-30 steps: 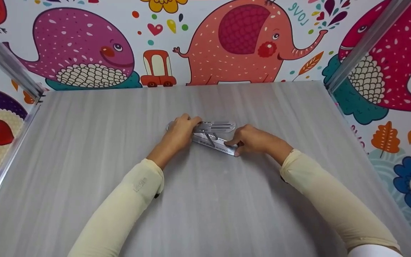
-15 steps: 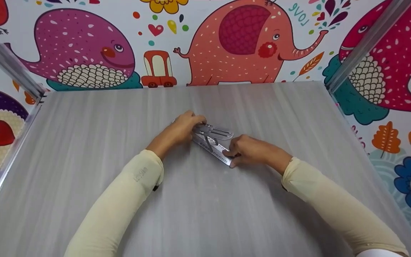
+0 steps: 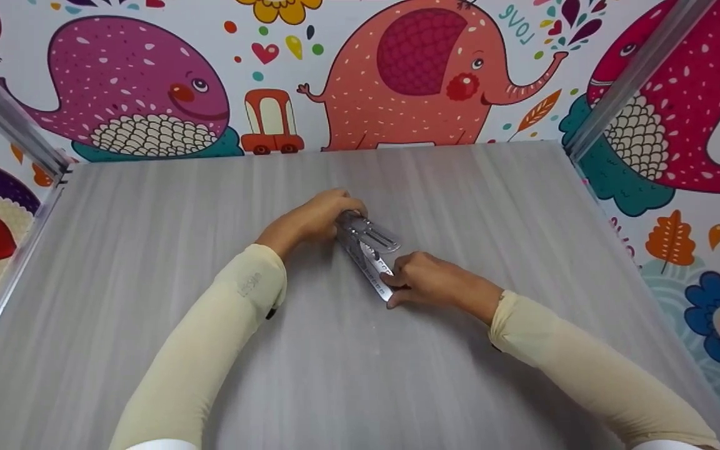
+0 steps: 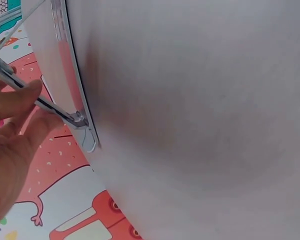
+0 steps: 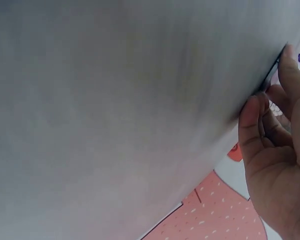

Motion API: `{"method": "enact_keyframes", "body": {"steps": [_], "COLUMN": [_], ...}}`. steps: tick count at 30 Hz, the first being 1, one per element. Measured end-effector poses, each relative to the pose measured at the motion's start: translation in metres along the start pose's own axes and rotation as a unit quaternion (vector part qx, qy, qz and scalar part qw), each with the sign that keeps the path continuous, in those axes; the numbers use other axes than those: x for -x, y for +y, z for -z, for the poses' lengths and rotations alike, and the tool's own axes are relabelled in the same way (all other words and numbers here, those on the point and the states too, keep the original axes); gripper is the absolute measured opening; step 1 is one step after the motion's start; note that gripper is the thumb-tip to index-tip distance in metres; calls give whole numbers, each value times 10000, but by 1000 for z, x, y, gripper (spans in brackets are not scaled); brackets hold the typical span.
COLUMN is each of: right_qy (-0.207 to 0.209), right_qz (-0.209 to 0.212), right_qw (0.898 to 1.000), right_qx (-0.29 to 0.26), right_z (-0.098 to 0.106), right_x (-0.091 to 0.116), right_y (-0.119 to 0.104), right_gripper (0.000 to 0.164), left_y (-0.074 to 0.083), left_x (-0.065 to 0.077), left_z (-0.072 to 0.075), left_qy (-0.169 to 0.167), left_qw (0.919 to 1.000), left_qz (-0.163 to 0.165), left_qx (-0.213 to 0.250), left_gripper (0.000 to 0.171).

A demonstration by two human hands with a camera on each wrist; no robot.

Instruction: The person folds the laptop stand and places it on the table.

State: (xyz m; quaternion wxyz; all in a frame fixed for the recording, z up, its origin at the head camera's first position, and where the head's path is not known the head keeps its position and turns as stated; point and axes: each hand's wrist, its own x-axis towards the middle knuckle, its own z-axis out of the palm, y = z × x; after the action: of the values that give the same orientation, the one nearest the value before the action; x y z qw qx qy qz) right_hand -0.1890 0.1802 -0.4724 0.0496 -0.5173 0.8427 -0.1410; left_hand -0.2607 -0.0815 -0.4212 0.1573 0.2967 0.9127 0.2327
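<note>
A hinged silver metal device lies on the table, its right end turned toward me. It has a slotted upper plate [image 3: 377, 236], tilted up from a flat base strip [image 3: 369, 270] with a row of marks along it. A thin strut joins the two. My left hand [image 3: 325, 214] grips the far, hinged end; in the left wrist view, the thumb and fingers of the left hand [image 4: 12, 137] pinch the raised plate [image 4: 49, 106]. My right hand [image 3: 432, 278] pinches the near end of the base strip. In the right wrist view, the right hand [image 5: 275, 145] hides most of the device.
A grey wood-grain table [image 3: 210, 187] lies under both hands. Behind it stands a wall panel [image 3: 347, 37] with printed animals. Metal frame posts rise at the back left [image 3: 16, 119] and back right [image 3: 635, 81] corners.
The device has turned clockwise on the table. My right hand has swung its end toward me and slightly left, while my left hand has moved slightly up and right with the hinged end.
</note>
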Motion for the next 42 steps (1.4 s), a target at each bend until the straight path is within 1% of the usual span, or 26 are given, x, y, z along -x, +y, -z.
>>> {"method": "enact_keyframes", "body": {"steps": [2, 6, 9, 11, 17, 21, 24, 32, 36, 39, 42], "right_qy": [112, 396, 481, 448, 286, 223, 175, 140, 218, 294, 292], "right_qz": [68, 159, 56, -38, -427, -730, -897, -1024, -1142, -1168, -1071], "right_qw": [9998, 9980, 9966, 9965, 9980, 9971, 9958, 9945, 9928, 9921, 9928], "right_qx": [126, 465, 668, 709, 363, 65, -74, -172, -290, -361, -451], "right_z": [-3, -9, -12, -12, -11, -12, -12, -12, -12, -11, -11], "right_x": [-1, -4, -8, -10, -15, -19, -22, -26, -27, -26, -25], "right_y": [-4, -16, -26, -32, -45, -51, -55, -58, -60, -61, -59], "right_gripper": [41, 35, 35, 36, 33, 31, 30, 32, 32, 30, 27], "left_y": [0, 0, 1, 2, 0, 0, -1, -2, -2, -2, -1], "left_x": [-4, -11, -14, -17, -22, -24, -24, -24, -24, -22, -19], "left_z": [1, 1, 1, 0, 0, 0, -1, -3, -4, -6, -11], "left_qy": [-10, -64, -117, -126, -189, -234, -253, -231, -138, -20, 167], "left_qw": [9999, 9994, 9989, 9984, 9972, 9961, 9959, 9947, 9943, 9950, 9949], "left_qz": [-156, -341, -462, -543, -670, -780, -803, -900, -940, -826, -666], "left_qx": [-26, -42, 23, 71, 273, 329, 332, 433, 479, 558, 743], "left_gripper": [56, 56, 54, 54, 52, 50, 46, 48, 48, 46, 49]}}
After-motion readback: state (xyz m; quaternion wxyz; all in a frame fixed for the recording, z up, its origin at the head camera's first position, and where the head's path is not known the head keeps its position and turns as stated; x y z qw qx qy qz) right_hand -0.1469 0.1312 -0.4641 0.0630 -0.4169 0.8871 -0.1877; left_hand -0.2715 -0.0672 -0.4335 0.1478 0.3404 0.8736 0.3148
